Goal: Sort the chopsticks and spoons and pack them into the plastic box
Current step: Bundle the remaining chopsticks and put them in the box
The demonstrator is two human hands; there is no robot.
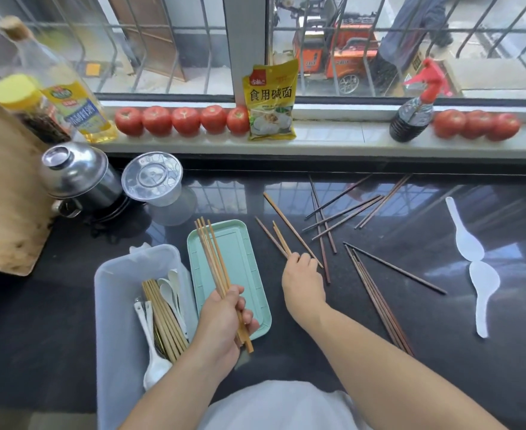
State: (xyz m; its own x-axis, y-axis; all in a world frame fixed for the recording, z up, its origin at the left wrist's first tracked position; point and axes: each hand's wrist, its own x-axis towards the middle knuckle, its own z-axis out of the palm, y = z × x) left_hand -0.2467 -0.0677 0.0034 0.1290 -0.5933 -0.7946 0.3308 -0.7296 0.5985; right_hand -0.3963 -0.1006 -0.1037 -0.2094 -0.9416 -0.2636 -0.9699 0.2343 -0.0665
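Note:
My left hand (224,318) grips a bundle of light bamboo chopsticks (212,256) above the mint-green lid (243,243). To its left, the clear plastic box (115,274) holds more light chopsticks (162,315) and several white spoons (154,361). My right hand (302,277) pinches the ends of loose light chopsticks (278,237) lying on the black counter. Dark brown chopsticks lie scattered further back (342,212) and in a row to the right (379,302). Two white spoons (468,240) (483,293) lie at the far right.
A steel pot (75,178) and a clear round container (151,178) stand at the back left beside a wooden board (4,197). Tomatoes (181,121), oil bottles (69,97), a yellow pouch (271,100) and a sauce bottle (410,116) line the window sill.

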